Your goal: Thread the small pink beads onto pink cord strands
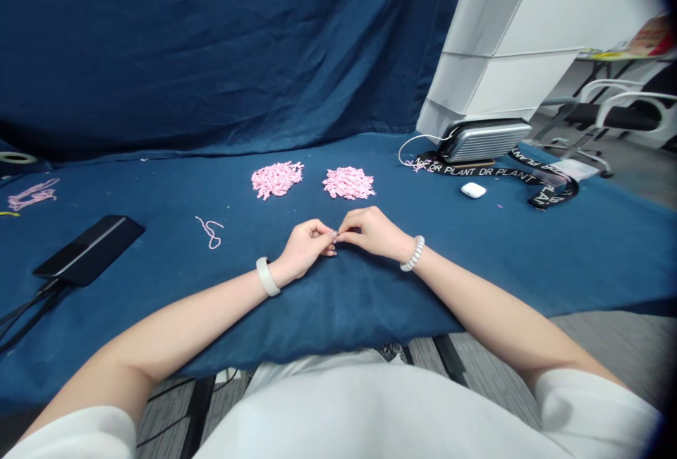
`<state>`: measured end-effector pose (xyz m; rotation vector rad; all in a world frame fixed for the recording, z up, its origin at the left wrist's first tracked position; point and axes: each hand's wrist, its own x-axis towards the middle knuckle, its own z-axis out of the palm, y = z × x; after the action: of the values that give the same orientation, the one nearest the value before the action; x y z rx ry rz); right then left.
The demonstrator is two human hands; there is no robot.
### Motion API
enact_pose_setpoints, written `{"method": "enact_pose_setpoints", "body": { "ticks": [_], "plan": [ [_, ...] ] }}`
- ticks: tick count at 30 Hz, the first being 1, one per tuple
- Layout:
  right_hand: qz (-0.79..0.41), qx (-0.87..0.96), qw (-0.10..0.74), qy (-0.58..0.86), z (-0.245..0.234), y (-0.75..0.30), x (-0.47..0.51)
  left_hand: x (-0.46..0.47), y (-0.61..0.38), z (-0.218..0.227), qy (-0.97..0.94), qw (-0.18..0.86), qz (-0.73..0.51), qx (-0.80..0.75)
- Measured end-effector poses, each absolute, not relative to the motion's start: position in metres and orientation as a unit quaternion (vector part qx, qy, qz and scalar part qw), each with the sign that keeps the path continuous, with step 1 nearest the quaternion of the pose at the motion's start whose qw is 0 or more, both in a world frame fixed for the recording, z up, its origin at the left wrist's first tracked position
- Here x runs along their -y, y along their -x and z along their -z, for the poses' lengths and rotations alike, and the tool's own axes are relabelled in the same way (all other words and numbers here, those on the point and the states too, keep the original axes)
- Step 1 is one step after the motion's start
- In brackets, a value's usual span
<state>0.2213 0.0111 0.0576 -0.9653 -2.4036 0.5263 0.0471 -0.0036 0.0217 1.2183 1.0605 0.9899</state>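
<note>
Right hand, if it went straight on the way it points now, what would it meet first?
Most likely the left hand: the right hand points across at it, with next to no gap showing. Whether the two touch, or pinch something small between them, is too fine to tell.

the black strap [476,170] reads "dr plant" repeatedly in white capitals; its curled right end seems to carry the same.
</note>
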Motion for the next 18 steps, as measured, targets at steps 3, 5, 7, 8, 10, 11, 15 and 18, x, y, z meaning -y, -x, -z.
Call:
{"method": "enact_pose_setpoints", "body": {
  "ticks": [3,5,7,8,10,11,15,18],
  "plan": [
    [-0.171,0.891,0.237,0.349,-0.058,-0.221,-0.011,0.004,-0.047,-0.024,-0.525,0.588,-0.411,-0.459],
    [-0.153,0.898,0.228,0.344,-0.057,-0.221,-0.011,0.005,-0.047,-0.025,-0.524,0.593,-0.402,-0.460],
    [-0.132,0.905,0.219,0.341,-0.057,-0.222,-0.012,0.005,-0.047,-0.028,-0.521,0.597,-0.397,-0.463],
    [-0.121,0.908,0.213,0.339,-0.056,-0.222,-0.012,0.005,-0.047,-0.029,-0.519,0.598,-0.394,-0.466],
    [-0.097,0.915,0.199,0.338,-0.055,-0.222,-0.012,0.005,-0.048,-0.031,-0.516,0.599,-0.385,-0.476],
    [-0.084,0.918,0.191,0.338,-0.054,-0.222,-0.012,0.005,-0.048,-0.033,-0.513,0.601,-0.380,-0.481],
    [-0.027,0.924,0.163,0.344,-0.051,-0.220,-0.011,0.005,-0.047,-0.040,-0.488,0.626,-0.358,-0.492],
    [0.004,0.928,0.155,0.338,-0.048,-0.219,-0.010,0.005,-0.045,-0.048,-0.459,0.651,-0.351,-0.491]
  ]
}}
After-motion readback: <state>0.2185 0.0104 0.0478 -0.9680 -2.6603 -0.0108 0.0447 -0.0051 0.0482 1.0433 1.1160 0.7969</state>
